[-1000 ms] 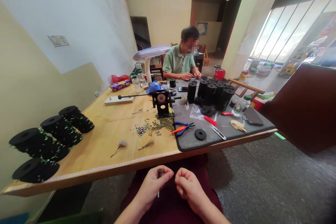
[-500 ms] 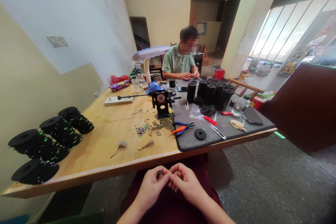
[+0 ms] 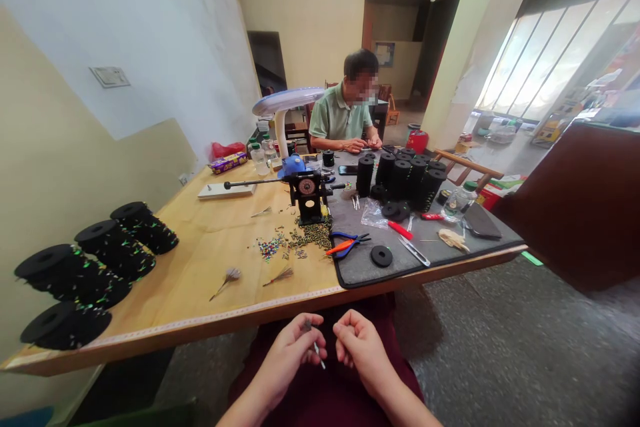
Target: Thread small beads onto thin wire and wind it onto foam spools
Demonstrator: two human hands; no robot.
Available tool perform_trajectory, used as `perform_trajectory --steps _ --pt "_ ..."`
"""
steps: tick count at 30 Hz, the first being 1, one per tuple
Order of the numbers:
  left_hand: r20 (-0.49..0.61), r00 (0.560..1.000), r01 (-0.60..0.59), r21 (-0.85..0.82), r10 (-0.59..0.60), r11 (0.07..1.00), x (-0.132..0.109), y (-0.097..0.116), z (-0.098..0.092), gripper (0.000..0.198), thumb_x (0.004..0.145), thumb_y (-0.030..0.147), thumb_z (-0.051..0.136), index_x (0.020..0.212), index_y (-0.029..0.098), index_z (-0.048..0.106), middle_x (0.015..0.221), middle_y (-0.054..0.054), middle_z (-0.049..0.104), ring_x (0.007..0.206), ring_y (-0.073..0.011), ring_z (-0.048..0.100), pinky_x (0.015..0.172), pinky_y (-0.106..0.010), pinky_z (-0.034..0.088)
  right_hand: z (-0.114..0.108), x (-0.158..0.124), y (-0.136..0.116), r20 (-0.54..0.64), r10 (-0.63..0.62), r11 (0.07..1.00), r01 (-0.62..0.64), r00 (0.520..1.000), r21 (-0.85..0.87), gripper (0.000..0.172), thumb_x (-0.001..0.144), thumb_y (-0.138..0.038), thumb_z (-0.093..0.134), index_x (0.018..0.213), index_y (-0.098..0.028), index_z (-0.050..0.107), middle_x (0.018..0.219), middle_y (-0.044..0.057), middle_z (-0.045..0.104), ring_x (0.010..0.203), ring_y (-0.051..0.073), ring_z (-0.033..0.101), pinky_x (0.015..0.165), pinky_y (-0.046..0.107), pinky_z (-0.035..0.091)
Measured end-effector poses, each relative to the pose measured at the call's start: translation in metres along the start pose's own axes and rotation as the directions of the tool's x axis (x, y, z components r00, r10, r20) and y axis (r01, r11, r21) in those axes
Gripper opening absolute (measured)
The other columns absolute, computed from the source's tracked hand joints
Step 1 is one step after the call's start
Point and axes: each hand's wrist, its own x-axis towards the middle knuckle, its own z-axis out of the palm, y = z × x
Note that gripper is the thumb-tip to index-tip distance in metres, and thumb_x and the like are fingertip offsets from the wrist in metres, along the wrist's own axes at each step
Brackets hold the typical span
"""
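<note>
My left hand (image 3: pixel 295 343) is closed above my lap, just off the table's front edge. Between its fingers is a thin pale-tipped stick (image 3: pixel 321 359) slanting downward, and a small dark grey tuft shows by the index finger; whether the two are one piece I cannot tell. A short gap to the right, my right hand (image 3: pixel 361 347) has its thumb and index finger pinched together; anything in them is hidden. Nearest on the table lie two thin-stemmed bundles, one with a grey tuft (image 3: pixel 233 275) and one with splayed ends (image 3: pixel 283 275).
Metal pieces (image 3: pixel 313 235) and coloured beads (image 3: pixel 270 249) lie before a black cranked device (image 3: pixel 309 197). Pliers (image 3: pixel 345 245), tweezers (image 3: pixel 414 251) and a foam disc (image 3: pixel 381 255) rest on the grey mat. Black foam rolls (image 3: pixel 115 250) stand left, others (image 3: pixel 399 180) right. A co-worker (image 3: pixel 345 113) sits opposite.
My hands have moved apart from touching fingertips, leaving a gap between them. The pale-tipped stick now shows below my left fingers.
</note>
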Motion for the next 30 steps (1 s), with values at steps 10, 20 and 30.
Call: perform_trajectory --steps 10,20,30 --pt "0.044 0.999 -0.004 0.09 0.001 0.996 0.004 -0.006 0.003 0.039 0.071 0.042 0.069 0.08 0.015 0.042 0.069 -0.006 0.067 0.055 -0.0137 0.063 0.042 -0.016 0.036 0.002 0.0 -0.001 0.026 0.025 0.999 -0.025 0.999 0.02 0.061 0.058 -0.068 0.063 0.077 -0.014 0.041 0.046 -0.004 0.052 0.032 0.001 0.034 0.032 0.01 0.02" --pt "0.08 0.995 -0.064 0.148 0.052 0.987 0.005 -0.011 0.004 0.038 0.074 0.044 0.066 0.073 0.015 0.042 0.063 -0.006 0.066 0.049 -0.0105 0.058 0.039 -0.015 0.034 0.005 -0.005 -0.006 0.04 0.019 1.0 -0.019 0.999 0.007 0.063 0.056 -0.069 0.064 0.075 -0.014 0.042 0.044 -0.004 0.05 0.031 0.001 0.034 0.031 0.011 0.022" --pt "0.043 0.995 -0.093 0.257 0.085 0.962 0.005 -0.011 0.007 0.038 0.071 0.046 0.065 0.07 0.017 0.041 0.056 -0.005 0.064 0.043 -0.0107 0.055 0.038 -0.016 0.034 0.006 0.0 -0.005 0.012 -0.011 0.998 0.012 1.0 -0.059 0.057 0.058 -0.064 0.064 0.074 -0.012 0.045 0.042 -0.004 0.049 0.032 0.002 0.036 0.034 0.011 0.024"
